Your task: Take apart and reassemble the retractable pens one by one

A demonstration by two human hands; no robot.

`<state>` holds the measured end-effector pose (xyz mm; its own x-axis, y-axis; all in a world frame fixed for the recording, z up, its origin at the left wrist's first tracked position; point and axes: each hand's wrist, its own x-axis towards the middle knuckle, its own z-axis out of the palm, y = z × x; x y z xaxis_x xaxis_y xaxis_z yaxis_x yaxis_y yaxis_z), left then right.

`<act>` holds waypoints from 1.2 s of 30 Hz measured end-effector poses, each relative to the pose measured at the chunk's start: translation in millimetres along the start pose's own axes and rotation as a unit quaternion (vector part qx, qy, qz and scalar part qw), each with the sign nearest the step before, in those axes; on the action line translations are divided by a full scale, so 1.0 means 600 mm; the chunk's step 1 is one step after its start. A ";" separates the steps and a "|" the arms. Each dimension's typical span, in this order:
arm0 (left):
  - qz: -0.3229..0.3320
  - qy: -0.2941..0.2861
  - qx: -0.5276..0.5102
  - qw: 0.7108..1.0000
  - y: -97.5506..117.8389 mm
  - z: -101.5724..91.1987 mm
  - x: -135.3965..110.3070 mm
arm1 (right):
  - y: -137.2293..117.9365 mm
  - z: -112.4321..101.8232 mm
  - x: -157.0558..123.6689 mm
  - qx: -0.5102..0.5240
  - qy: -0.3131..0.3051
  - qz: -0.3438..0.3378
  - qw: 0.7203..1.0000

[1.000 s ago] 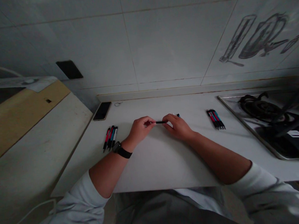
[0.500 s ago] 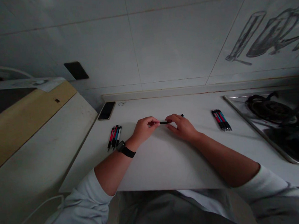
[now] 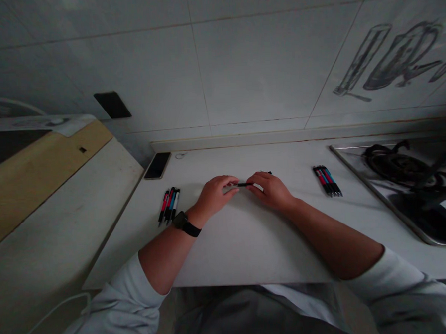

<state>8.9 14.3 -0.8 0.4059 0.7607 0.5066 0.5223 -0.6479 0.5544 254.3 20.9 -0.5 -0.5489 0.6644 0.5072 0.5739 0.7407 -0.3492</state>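
My right hand is closed, pinching the dark barrel of a pen that lies level between my two hands above the white counter. At the pen's thin end is my left hand, its thumb and forefinger slightly apart on either side of the tip. Behind my right fingers a small dark end of another object shows, mostly hidden. Left of my watch wrist lies a loose group of pens in red, blue and white with black parts. A neat row of similar pens lies to the right.
On the counter, a phone lies at the back left beside a small ring-like loop. A gas stove with a metal rim borders the right side. A pale cabinet-like box stands at the left.
My left thumb and forefinger have parted from their pinch, so the pen's thin tip now shows between them. My right hand keeps its hold. The view has shifted slightly.
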 end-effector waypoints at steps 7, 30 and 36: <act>0.022 -0.021 0.032 0.999 0.002 0.003 0.000 | 0.003 0.010 0.000 0.011 -0.012 -0.036 0.999; 0.004 -0.052 0.058 0.997 -0.009 0.008 -0.002 | 0.094 0.004 -0.012 -0.149 -0.035 0.162 0.975; -0.003 -0.049 0.052 0.997 -0.006 0.006 -0.001 | 0.097 0.012 -0.011 -0.120 -0.036 0.132 0.983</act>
<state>9.4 16.1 -5.7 0.4717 0.7681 0.4331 0.5974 -0.6396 0.4837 287.1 60.3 -29.8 -0.3982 0.8421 0.3639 0.8242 0.5025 -0.2609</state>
